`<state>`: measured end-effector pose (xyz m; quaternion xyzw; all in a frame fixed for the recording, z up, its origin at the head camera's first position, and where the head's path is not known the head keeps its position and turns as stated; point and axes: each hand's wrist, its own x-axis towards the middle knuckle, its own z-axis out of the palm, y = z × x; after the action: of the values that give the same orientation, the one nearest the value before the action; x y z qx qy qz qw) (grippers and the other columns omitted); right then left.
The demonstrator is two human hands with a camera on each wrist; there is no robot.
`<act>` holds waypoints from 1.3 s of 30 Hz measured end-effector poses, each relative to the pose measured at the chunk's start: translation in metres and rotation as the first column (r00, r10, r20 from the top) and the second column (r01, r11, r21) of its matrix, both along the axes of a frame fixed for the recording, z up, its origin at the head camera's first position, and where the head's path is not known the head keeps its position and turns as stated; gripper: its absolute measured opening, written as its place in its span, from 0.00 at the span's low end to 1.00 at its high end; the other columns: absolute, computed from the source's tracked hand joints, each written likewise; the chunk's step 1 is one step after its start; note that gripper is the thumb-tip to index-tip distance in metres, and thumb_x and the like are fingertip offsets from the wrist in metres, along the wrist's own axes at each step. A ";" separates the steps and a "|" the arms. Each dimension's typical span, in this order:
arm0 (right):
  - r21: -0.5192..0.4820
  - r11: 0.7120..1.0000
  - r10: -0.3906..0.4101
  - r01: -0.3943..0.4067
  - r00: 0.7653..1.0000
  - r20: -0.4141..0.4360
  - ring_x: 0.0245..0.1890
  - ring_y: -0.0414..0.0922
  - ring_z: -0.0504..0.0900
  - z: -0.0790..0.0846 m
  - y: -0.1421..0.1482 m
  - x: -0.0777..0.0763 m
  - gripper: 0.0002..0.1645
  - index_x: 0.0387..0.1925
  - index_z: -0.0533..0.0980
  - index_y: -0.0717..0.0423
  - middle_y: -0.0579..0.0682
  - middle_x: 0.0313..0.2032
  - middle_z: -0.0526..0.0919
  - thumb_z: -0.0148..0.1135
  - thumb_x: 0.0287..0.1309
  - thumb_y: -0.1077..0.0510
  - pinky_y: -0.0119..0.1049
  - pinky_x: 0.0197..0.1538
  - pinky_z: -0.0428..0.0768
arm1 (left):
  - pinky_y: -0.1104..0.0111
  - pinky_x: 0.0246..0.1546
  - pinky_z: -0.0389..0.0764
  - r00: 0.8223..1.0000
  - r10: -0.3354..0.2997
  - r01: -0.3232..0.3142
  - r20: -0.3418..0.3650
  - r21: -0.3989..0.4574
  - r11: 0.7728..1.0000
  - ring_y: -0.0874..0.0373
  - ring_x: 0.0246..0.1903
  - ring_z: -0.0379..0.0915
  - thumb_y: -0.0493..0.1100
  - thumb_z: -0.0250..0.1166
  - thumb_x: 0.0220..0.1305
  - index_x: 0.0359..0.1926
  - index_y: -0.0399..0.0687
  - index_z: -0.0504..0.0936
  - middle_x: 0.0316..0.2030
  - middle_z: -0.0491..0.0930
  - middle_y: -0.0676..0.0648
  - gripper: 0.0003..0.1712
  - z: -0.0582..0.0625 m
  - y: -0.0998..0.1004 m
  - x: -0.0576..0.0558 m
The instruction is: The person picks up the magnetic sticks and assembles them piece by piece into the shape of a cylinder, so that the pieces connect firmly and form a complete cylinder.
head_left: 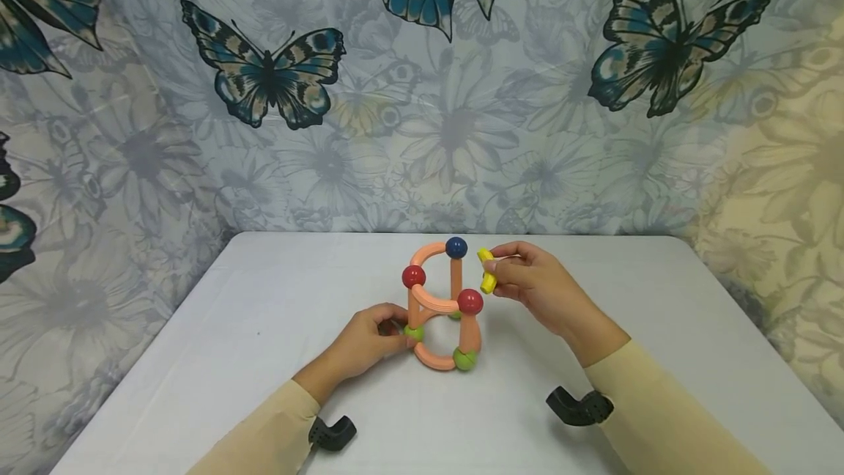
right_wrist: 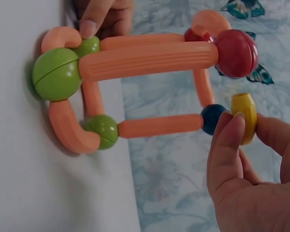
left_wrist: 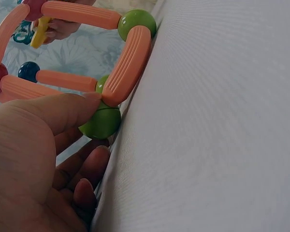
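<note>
A frame of orange rods point(head_left: 469, 334) and coloured balls stands upright on the table. Three green balls point(head_left: 464, 359) form its base corners; two red balls point(head_left: 470, 302) and one blue ball point(head_left: 456, 248) sit on top. Curved orange rods link the balls along the base and top, and straight ones rise between them. My left hand point(head_left: 365, 343) holds the left green ball point(left_wrist: 102, 121) between thumb and fingers. Raised right of the frame, my right hand point(head_left: 537, 288) pinches a short yellow curved rod point(right_wrist: 244, 116). In the head view this rod is beside the blue ball, a small gap between them.
The white table point(head_left: 264, 306) extends around the frame, its far edge close to a butterfly-patterned backdrop point(head_left: 330, 182). A black curved piece point(head_left: 334, 434) juts from the left sleeve, and another black curved piece point(head_left: 579, 407) from the right sleeve.
</note>
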<state>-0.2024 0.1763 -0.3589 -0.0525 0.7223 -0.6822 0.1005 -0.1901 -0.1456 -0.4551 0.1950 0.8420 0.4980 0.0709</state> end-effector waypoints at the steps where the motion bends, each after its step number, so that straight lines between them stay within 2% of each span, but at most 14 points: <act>1: 0.002 1.000 0.003 -0.003 1.000 0.000 0.45 0.53 0.84 0.001 -0.001 0.000 0.30 0.67 0.68 0.68 0.63 0.52 0.80 0.68 0.77 0.55 0.37 0.53 0.86 | 0.61 0.46 0.80 1.000 -0.004 0.004 -0.002 0.002 1.000 0.54 0.43 0.78 0.46 0.78 0.66 0.55 0.53 0.90 0.45 0.84 0.56 0.17 0.000 0.001 0.000; 7: -0.008 1.000 0.030 -0.030 1.000 0.002 0.42 0.52 0.82 0.002 -0.003 0.000 0.28 0.65 0.69 0.69 0.62 0.48 0.80 0.68 0.76 0.56 0.37 0.50 0.86 | 0.60 0.47 0.80 1.000 -0.016 0.016 0.005 -0.002 1.000 0.54 0.44 0.78 0.47 0.78 0.66 0.55 0.55 0.90 0.46 0.84 0.56 0.17 0.000 0.004 -0.003; 11: -0.013 0.999 0.041 -0.041 0.999 0.014 0.42 0.52 0.82 0.003 -0.006 0.001 0.28 0.65 0.69 0.69 0.62 0.48 0.79 0.67 0.77 0.56 0.37 0.49 0.86 | 0.59 0.48 0.79 0.997 -0.041 0.041 0.060 -0.004 0.999 0.53 0.46 0.78 0.48 0.77 0.68 0.56 0.53 0.89 0.48 0.85 0.55 0.18 0.005 0.000 -0.007; 13: -0.013 0.999 0.048 -0.048 0.999 0.014 0.42 0.52 0.82 0.004 -0.007 0.001 0.28 0.65 0.68 0.69 0.61 0.48 0.79 0.67 0.77 0.56 0.37 0.49 0.86 | 0.58 0.46 0.79 0.993 -0.044 0.041 0.113 0.029 0.999 0.51 0.47 0.80 0.46 0.73 0.69 0.58 0.51 0.88 0.50 0.85 0.52 0.18 0.010 -0.003 -0.010; 15: -0.011 0.998 0.055 -0.055 0.998 0.011 0.42 0.51 0.82 0.005 -0.007 0.002 0.28 0.65 0.68 0.69 0.62 0.48 0.79 0.67 0.77 0.56 0.37 0.49 0.86 | 0.60 0.43 0.79 0.987 -0.024 0.010 0.161 0.086 0.996 0.50 0.46 0.81 0.42 0.68 0.71 0.59 0.48 0.87 0.51 0.86 0.49 0.18 0.016 -0.005 -0.016; 17: -0.009 0.998 0.055 -0.055 0.998 0.009 0.42 0.51 0.82 0.006 -0.007 0.002 0.28 0.65 0.68 0.70 0.62 0.48 0.79 0.67 0.77 0.56 0.36 0.49 0.86 | 0.62 0.41 0.79 0.979 0.024 -0.058 0.204 0.163 0.985 0.49 0.46 0.82 0.41 0.64 0.74 0.60 0.44 0.87 0.52 0.87 0.46 0.18 0.024 -0.005 -0.024; 19: -0.006 0.999 0.052 -0.052 0.999 0.011 0.41 0.51 0.82 0.006 -0.006 0.002 0.28 0.65 0.68 0.70 0.62 0.48 0.79 0.67 0.77 0.56 0.36 0.48 0.86 | 0.62 0.41 0.79 0.971 0.065 -0.123 0.232 0.247 0.961 0.48 0.46 0.82 0.44 0.60 0.79 0.61 0.40 0.85 0.52 0.86 0.44 0.19 0.034 -0.002 -0.033; 21: -0.009 0.999 0.052 -0.051 0.998 0.020 0.41 0.51 0.82 0.006 -0.007 0.002 0.27 0.64 0.68 0.70 0.62 0.48 0.79 0.67 0.77 0.56 0.36 0.48 0.86 | 0.62 0.42 0.80 0.968 0.077 -0.153 0.237 0.320 0.935 0.48 0.48 0.81 0.50 0.58 0.83 0.64 0.36 0.83 0.54 0.85 0.42 0.24 0.046 0.004 -0.041; 23: -0.013 0.999 0.051 -0.050 0.998 0.028 0.40 0.50 0.82 0.006 -0.007 0.002 0.27 0.64 0.68 0.69 0.61 0.48 0.80 0.67 0.77 0.56 0.36 0.48 0.86 | 0.59 0.46 0.81 0.972 0.038 -0.126 0.232 0.375 0.918 0.47 0.52 0.80 0.55 0.55 0.85 0.67 0.35 0.80 0.58 0.83 0.42 0.29 0.057 0.012 -0.049; 26: -0.019 0.999 0.050 -0.049 0.998 0.039 0.40 0.50 0.82 0.005 -0.009 0.003 0.27 0.64 0.69 0.69 0.61 0.48 0.80 0.67 0.77 0.56 0.36 0.47 0.86 | 0.55 0.58 0.78 0.975 -0.078 -0.013 0.208 0.403 0.915 0.45 0.60 0.77 0.61 0.51 0.86 0.73 0.37 0.76 0.64 0.80 0.42 0.35 0.071 0.026 -0.060; 28: -0.022 0.998 0.051 -0.050 0.998 0.041 0.39 0.50 0.83 0.005 -0.011 0.003 0.27 0.64 0.69 0.69 0.61 0.47 0.80 0.67 0.77 0.56 0.36 0.47 0.87 | 0.51 0.64 0.75 0.969 -0.161 0.072 0.189 0.406 0.911 0.44 0.64 0.74 0.64 0.46 0.87 0.76 0.39 0.74 0.66 0.79 0.42 0.38 0.078 0.034 -0.065; 31: -0.026 0.998 0.054 -0.052 0.998 0.042 0.37 0.50 0.82 0.004 -0.013 0.004 0.26 0.63 0.69 0.69 0.61 0.46 0.80 0.67 0.76 0.56 0.36 0.46 0.87 | 0.43 0.67 0.71 0.954 -0.243 0.153 0.174 0.415 0.897 0.43 0.66 0.73 0.66 0.43 0.86 0.76 0.39 0.75 0.66 0.80 0.41 0.41 0.084 0.043 -0.069; 33: -0.031 0.998 0.057 -0.055 0.997 0.044 0.36 0.50 0.82 0.004 -0.015 0.004 0.26 0.63 0.69 0.69 0.61 0.46 0.80 0.67 0.76 0.57 0.36 0.45 0.87 | 0.38 0.66 0.70 0.947 -0.271 0.176 0.173 0.429 0.886 0.42 0.66 0.74 0.67 0.43 0.86 0.75 0.37 0.76 0.64 0.82 0.40 0.42 0.086 0.047 -0.070; 39: -0.034 0.997 0.064 -0.062 0.997 0.045 0.34 0.49 0.82 0.004 -0.021 0.005 0.27 0.63 0.70 0.69 0.60 0.43 0.79 0.68 0.75 0.56 0.36 0.45 0.87 | 0.33 0.64 0.68 0.943 -0.291 0.197 0.161 0.435 0.878 0.43 0.63 0.75 0.66 0.44 0.85 0.72 0.37 0.79 0.60 0.84 0.41 0.41 0.087 0.046 -0.067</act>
<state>-0.1973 0.1556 -0.3549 -0.0612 0.7068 -0.6912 0.1376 -0.2572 -0.0997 -0.3681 0.2539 0.6727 0.6703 0.1838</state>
